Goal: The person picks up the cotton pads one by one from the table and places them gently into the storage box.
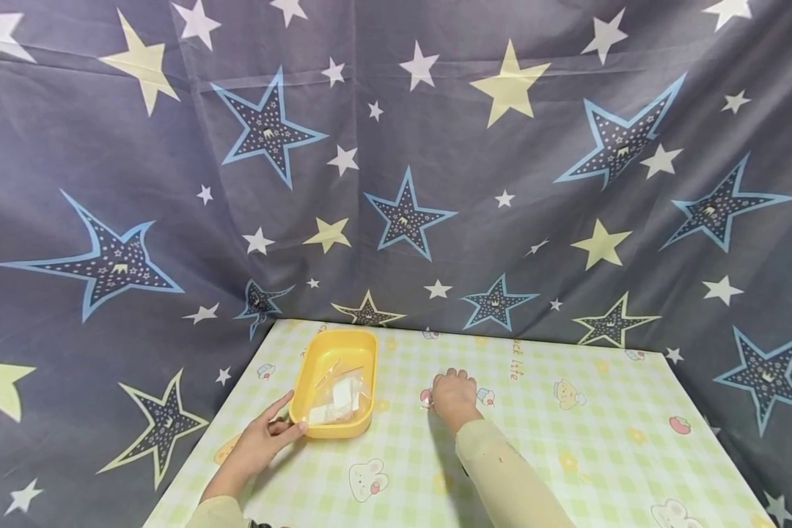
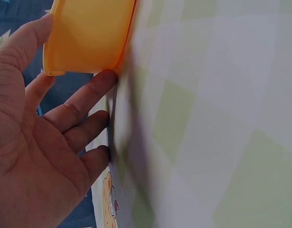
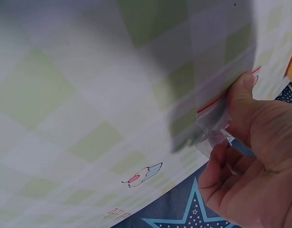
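Note:
A yellow rectangular tray (image 1: pixel 336 432) sits toward the left of the table, and my left hand (image 1: pixel 256 444) grips its near left corner. In the left wrist view the thumb and fingertips touch the outside of the yellow tray (image 2: pixel 89 40). Inside it lie clear plastic bags (image 1: pixel 342 397) with white pieces and thin red strips. Right of the tray, my right hand (image 1: pixel 454 396) is low over the tablecloth. The right wrist view shows it pinching a clear zip bag (image 3: pixel 213 127) with a red seal line; the fingers hide part of the bag.
A green-and-white checked tablecloth (image 1: pixel 554 433) with cartoon prints covers the table. Behind and beside the table hangs a dark grey curtain (image 1: pixel 396 293) patterned with stars.

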`<state>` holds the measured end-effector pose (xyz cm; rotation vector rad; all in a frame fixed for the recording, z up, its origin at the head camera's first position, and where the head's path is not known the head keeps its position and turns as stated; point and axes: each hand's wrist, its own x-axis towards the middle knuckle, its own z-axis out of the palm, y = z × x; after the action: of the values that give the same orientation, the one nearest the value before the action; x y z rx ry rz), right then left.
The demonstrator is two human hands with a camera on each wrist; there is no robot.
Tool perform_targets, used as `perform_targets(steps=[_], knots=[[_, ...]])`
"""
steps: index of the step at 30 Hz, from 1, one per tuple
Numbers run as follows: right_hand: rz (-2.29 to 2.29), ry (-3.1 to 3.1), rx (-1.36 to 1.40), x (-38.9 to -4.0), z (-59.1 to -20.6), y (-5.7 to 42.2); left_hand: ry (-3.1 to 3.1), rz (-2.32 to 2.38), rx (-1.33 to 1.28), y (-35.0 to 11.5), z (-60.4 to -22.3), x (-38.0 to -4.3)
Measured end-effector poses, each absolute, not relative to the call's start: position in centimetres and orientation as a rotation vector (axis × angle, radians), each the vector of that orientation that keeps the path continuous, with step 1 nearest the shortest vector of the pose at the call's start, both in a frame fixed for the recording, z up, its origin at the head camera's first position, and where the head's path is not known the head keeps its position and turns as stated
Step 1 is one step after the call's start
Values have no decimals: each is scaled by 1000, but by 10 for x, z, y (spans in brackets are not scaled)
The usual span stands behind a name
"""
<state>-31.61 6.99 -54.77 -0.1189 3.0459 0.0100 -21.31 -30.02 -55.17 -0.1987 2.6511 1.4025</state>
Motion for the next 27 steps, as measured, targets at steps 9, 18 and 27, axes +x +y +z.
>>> perform_targets(steps=[9,18,27], knots=[[1,3051,-123,-314,-548,69,2643,1411,-204,-300,-552,-211],[35,3064,-119,-312,-548,70,2646,1389,-215,-300,-553,-212],[62,3090,-140,-313,-547,73,2634,1394,-188,-302,-553,-214]])
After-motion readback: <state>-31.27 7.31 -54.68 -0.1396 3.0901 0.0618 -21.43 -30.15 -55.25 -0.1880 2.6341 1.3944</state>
